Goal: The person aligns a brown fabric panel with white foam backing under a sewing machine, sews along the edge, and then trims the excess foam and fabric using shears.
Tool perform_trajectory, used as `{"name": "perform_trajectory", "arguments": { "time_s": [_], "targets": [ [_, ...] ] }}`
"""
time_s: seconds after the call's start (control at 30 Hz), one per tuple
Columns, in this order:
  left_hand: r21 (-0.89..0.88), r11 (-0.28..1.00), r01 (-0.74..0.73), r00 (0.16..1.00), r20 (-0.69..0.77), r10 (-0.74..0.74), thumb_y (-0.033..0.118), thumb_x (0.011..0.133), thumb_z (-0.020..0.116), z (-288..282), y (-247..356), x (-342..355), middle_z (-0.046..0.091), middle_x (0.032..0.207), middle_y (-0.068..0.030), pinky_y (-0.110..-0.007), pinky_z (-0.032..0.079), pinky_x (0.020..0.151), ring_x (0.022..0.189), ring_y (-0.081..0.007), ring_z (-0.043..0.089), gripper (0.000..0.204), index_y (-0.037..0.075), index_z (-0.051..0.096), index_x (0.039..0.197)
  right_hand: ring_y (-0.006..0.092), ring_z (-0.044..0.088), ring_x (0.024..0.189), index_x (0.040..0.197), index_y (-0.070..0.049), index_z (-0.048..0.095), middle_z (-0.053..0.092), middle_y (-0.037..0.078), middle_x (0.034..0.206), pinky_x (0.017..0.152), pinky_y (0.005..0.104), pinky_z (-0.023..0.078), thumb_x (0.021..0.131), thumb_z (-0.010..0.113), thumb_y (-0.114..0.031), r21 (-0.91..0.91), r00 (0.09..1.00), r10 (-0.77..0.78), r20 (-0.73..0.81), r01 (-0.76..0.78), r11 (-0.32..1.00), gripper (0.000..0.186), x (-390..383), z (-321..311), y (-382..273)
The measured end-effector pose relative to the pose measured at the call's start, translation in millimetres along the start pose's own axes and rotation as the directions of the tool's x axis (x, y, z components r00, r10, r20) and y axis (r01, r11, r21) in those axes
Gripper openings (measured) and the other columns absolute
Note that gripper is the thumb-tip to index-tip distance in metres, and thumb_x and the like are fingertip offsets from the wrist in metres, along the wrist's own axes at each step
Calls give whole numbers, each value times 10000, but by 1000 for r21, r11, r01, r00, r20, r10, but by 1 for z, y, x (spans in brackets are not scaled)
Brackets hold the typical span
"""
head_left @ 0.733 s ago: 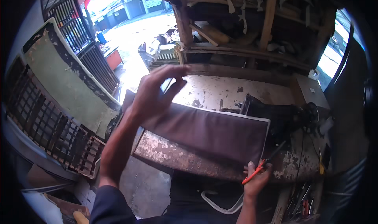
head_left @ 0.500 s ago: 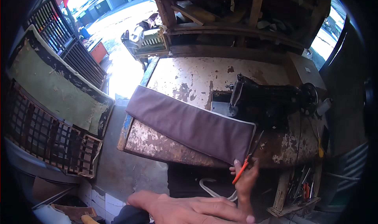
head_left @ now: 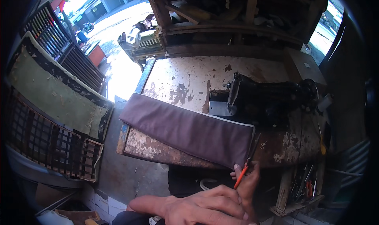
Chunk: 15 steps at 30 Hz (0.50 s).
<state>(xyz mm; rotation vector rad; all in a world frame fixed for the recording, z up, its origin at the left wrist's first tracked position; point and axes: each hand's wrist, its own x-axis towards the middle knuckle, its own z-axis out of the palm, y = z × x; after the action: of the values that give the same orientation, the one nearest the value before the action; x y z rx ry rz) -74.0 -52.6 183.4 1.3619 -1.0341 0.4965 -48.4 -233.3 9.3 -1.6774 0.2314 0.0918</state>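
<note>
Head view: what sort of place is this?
Probably a small sewing or upholstery workshop: a black sewing machine on a worn table, brown cloth with pale edging lying on it, and orange-handled scissors in the right hand.

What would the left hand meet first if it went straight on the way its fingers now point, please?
The left hand would probably meet the right wrist first; the two look very close, though depth and contact are unclear.
</note>
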Motion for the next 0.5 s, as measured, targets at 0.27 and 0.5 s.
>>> {"name": "perform_trajectory", "arguments": {
  "time_s": [0.27,0.5],
  "targets": [
    [855,469,222,694,199,-692,489,1045,525,-4,-182,-76,328,1702,-130,-578,150,1287,1593,-354,243,625,262,419,1617,102,674,806,1188,-1,529,692,104,1045,694,250,555,928,799,-28,-21,981,-146,-130,145,989,376,-3,-25,19],
    [935,288,209,686,69,-724,534,1077,429,-13,-218,-102,279,1731,-80,-585,57,1297,1618,-308,180,615,284,383,1637,143,706,790,1239,5,489,703,165,1175,706,295,624,930,788,-46,142,934,268,236,-306,941,433,-55,-55,36]
  ]
}}
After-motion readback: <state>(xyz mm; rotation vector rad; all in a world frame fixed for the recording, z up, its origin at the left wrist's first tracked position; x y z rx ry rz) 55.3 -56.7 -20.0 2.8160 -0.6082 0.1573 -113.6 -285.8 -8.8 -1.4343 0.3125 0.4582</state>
